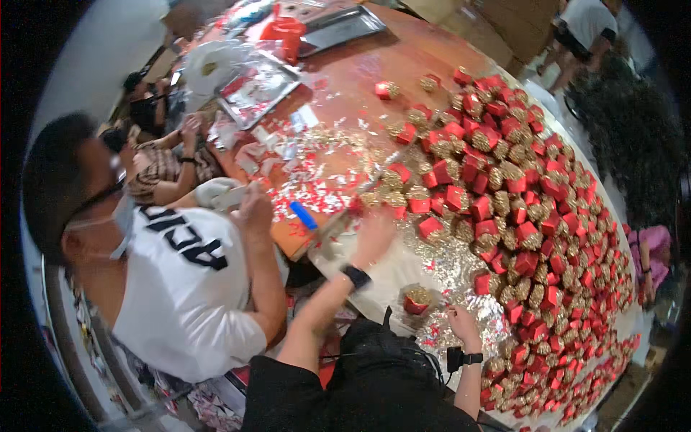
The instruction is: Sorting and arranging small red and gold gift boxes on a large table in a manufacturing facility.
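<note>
From where I stand, the person's left hand (376,239) is stretched forward over the cream sheet (368,294), at the near-left edge of the pile (518,216). It is too blurred for me to tell whether the fingers are spread or closed on anything. The right hand (463,322) is low over the glitter (481,308), its fingers bent inward; I can't make out whether anything sits between them.

One red piece (416,299) with a gold top lies on the sheet between the two arms, just left of the right hand and apart from it. Its like fill the whole right side of the table (432,54), heaped close together (red faces and gold tops turned every which way).

Beyond the left hand, red and white scraps (317,180) litter the tabletop, with a blue object (304,215) beside them. Farther back are two metal trays (374,29) and a red bag (285,36). At the left, a co-worker in a white shirt (191,288) has both hands raised around something pale, one of them gloved.
</note>
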`<action>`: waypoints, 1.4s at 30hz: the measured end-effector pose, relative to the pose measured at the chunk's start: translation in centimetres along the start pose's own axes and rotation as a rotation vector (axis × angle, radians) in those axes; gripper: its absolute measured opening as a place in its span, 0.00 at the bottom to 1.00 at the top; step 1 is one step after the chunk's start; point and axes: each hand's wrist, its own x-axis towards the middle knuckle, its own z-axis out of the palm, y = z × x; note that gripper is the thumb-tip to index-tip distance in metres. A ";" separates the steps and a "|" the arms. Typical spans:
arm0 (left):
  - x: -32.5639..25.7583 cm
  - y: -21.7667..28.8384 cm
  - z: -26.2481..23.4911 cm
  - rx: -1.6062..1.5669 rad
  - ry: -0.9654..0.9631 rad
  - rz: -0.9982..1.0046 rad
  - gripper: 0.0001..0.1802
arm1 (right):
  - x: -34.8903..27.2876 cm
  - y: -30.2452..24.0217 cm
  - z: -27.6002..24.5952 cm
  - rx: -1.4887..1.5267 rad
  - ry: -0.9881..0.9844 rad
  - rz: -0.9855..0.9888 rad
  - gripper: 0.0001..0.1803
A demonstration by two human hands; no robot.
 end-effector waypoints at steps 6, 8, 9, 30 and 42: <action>-10.4 18.4 -1.5 -0.455 -0.885 0.418 0.39 | 3.0 -0.6 6.6 0.181 0.007 -0.361 0.26; -10.7 19.6 0.5 -0.160 -1.038 0.361 0.45 | 2.9 -2.4 5.9 0.244 -0.071 -0.319 0.26; -11.0 19.6 0.9 -0.161 -1.031 0.348 0.45 | 3.0 -3.2 5.3 0.306 -0.128 -0.264 0.27; -6.8 17.9 -2.1 -0.741 -0.221 0.508 0.33 | -3.0 2.8 3.3 0.265 0.195 0.032 0.20; -8.3 12.4 -0.4 -0.390 -0.426 0.364 0.39 | -10.7 4.7 7.7 1.002 -0.327 0.562 0.12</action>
